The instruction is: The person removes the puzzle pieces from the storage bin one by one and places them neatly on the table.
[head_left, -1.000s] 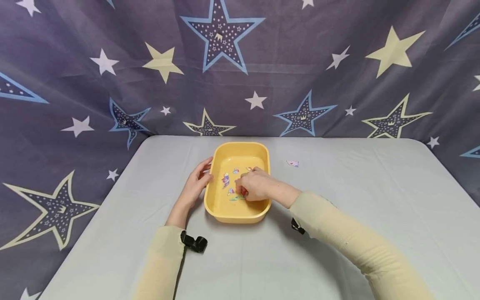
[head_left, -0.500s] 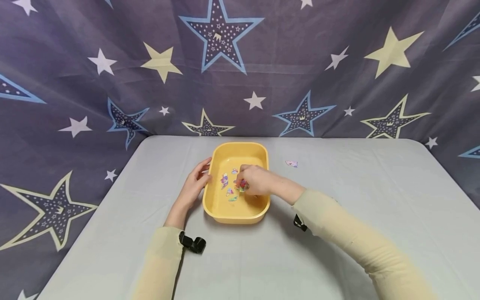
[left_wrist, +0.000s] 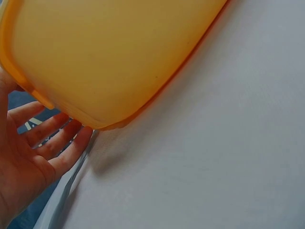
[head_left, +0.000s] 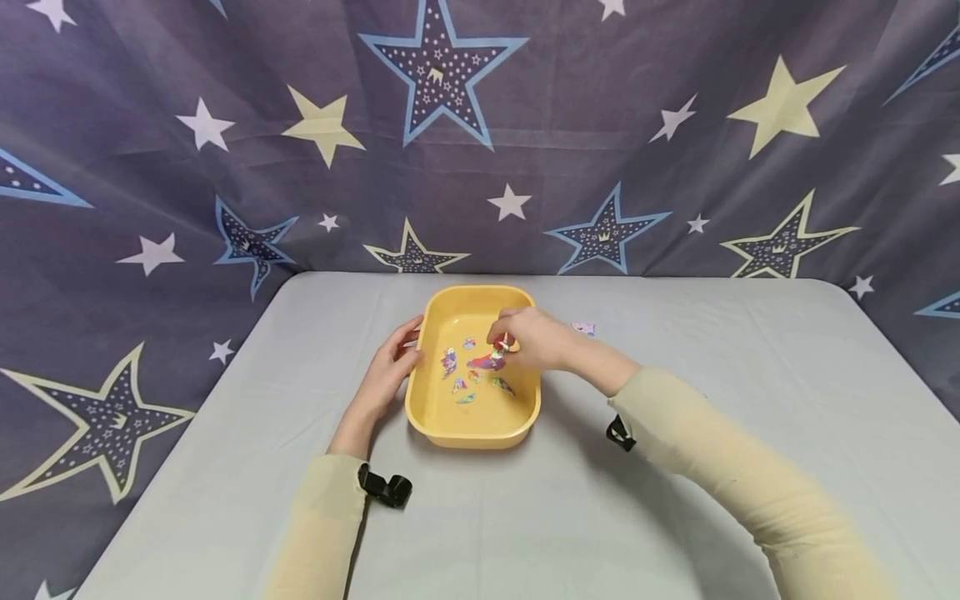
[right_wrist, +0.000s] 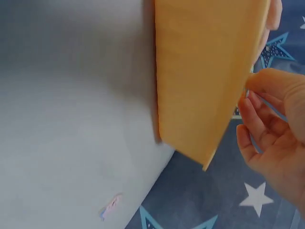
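A yellow plastic tub (head_left: 472,441) stands on the table with several small, colourful flat cut-outs inside. My left hand (head_left: 390,367) rests against its left side. In the left wrist view, the fairly straight, spread fingers (left_wrist: 71,152) touch the outer wall, and the thumb is near the rim. My right hand (head_left: 534,337) is over the right side of the tub, pinching a small red, white and green cut-out (head_left: 500,346) between thumb and fingertips. Just below it lies a red and purple cut-out (head_left: 483,363). The tub wall (right_wrist: 205,81) hides most of the held piece in the right wrist view.
On the light grey table (head_left: 720,358), to the right of the tub, lies a pink and purple cut-out (head_left: 583,328). Behind and left hangs a dark star-patterned cloth (head_left: 540,108). Each wrist wears a black camera strap (head_left: 386,486).
My right hand has lifted from the tub floor and moved right and away from me, with a cut-out pinched in it. More pieces show beneath. The left hand stays at the tub's side.
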A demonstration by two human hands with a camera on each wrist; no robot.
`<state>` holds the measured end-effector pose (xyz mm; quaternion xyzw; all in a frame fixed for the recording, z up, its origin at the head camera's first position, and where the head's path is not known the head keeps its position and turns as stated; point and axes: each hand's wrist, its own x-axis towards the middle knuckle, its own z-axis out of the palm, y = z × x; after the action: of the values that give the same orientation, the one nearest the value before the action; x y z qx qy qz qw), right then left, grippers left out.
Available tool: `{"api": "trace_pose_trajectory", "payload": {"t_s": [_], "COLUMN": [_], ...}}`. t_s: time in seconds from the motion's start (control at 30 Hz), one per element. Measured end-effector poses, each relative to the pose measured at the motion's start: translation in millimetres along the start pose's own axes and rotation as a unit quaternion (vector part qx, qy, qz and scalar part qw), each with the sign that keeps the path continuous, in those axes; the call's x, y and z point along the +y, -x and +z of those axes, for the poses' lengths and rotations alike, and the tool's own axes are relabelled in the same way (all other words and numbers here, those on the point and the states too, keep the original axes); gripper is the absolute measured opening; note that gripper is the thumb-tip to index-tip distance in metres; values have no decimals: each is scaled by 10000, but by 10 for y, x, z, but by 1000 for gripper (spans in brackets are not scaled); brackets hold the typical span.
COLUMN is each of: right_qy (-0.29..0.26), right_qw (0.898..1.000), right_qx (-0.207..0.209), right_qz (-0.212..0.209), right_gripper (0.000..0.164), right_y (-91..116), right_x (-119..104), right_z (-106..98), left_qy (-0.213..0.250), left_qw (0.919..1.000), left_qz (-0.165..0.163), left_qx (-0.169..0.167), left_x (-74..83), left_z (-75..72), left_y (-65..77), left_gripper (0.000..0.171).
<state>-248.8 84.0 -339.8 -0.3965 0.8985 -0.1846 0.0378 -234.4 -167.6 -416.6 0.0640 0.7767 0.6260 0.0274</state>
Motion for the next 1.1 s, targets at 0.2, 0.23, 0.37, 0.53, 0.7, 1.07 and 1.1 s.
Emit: {"api": "trace_pose_trajectory", "payload": {"t_s": [0.2,0.23,0.37,0.53,0.7,1.07,1.1], "right_qy": [57,59,90,184,245,277,271], "right_qw": [9995,9993,9985,9961,9931,9916,9914], "right_qx": [309,355,535,845,1107,1238,1241], "right_qz": [31,35,-6,-160,-284,256,310], "right_gripper": [26,26,25,21,19,18,18], "right_y": [64,76,126,203,289,475,489], "right_x": [102,114,166,262,365,640,662], "right_z": [-98,-113,-163,-215,-266,-304,-307], "left_qy": [-3,-1,-6,52,35,-67,-73], "left_qw": [10000,10000,9999,9998,9999,9999,9999], "left_qz": [-48,-64,-124,-155,-101,-120,-124], "left_qx": [16,20,10,-63,-106,-96,-93], "left_x": [-9,-12,-10,45,204,259,259], "left_z": [-1,-2,-4,-4,26,29,29], "left_y": [-1,-3,-5,12,102,131,130], "left_gripper": [59,59,58,58,59,58,58]}}
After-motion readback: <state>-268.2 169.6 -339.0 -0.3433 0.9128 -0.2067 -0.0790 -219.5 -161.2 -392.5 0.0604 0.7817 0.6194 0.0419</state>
